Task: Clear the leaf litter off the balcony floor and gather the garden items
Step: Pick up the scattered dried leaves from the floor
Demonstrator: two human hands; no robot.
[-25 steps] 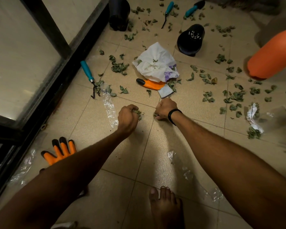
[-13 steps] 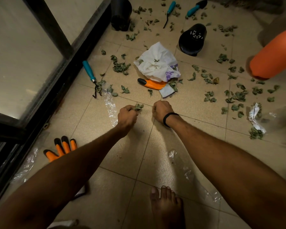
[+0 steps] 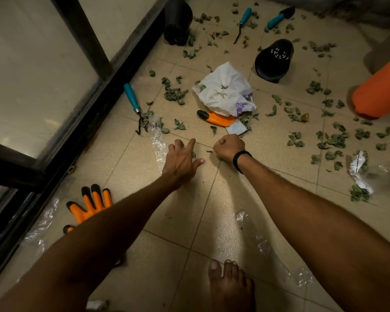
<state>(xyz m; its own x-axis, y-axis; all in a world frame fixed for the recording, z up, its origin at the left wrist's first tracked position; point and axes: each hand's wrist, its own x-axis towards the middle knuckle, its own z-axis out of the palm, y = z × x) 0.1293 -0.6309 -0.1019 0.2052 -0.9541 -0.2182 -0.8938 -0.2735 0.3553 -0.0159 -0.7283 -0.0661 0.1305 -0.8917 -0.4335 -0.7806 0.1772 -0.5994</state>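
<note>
The left hand (image 3: pixel 182 162) lies low over the floor (image 3: pixel 131 167) with its fingers (image 3: pixel 190 144) spread wide, holding nothing, a few leaf bits (image 3: pixel 193 155) just under them. The right hand (image 3: pixel 229 147), with a black wristband (image 3: pixel 241 160), is curled into a tight fist beside it. A leaf scrap (image 3: pixel 209 151) sits at its thumb side, and what the fist holds is hidden. Just beyond the hands an orange glove (image 3: pixel 218 119) lies partly under a crumpled white bag (image 3: pixel 224 93). Loose leaves (image 3: pixel 333 140) litter the floor toward its right edge. A teal-handled rake (image 3: pixel 133 101) lies near the dark door frame (image 3: pixel 95 102) along the left edge, and a second orange glove (image 3: pixel 92 204) lies nearer the person, beside the left forearm. A black pot (image 3: pixel 274 59) lies tipped at the far side.
</note>
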